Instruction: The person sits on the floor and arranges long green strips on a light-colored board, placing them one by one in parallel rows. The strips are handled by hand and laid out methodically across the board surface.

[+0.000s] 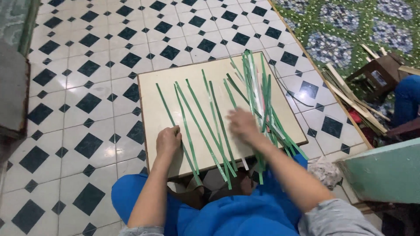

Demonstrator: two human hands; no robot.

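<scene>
A square cream board (153, 94) lies on the tiled floor in front of my blue-clad knees. Several long green strips (205, 126) are spread across it in a loose fan, bunched thicker at the right (258, 87). My left hand (168, 140) rests near the board's front left, fingers curled down on the lower end of the leftmost green strip. My right hand (241, 123) is blurred, palm down and fingers spread over the strips in the middle of the board; I cannot tell whether it grips one.
Black-and-white tiled floor (87, 78) surrounds the board. A green patterned floor (350, 26) lies at the upper right, with pale wooden slats (350, 96) and a small brown stool (380, 70). A green panel (385, 172) stands at the right.
</scene>
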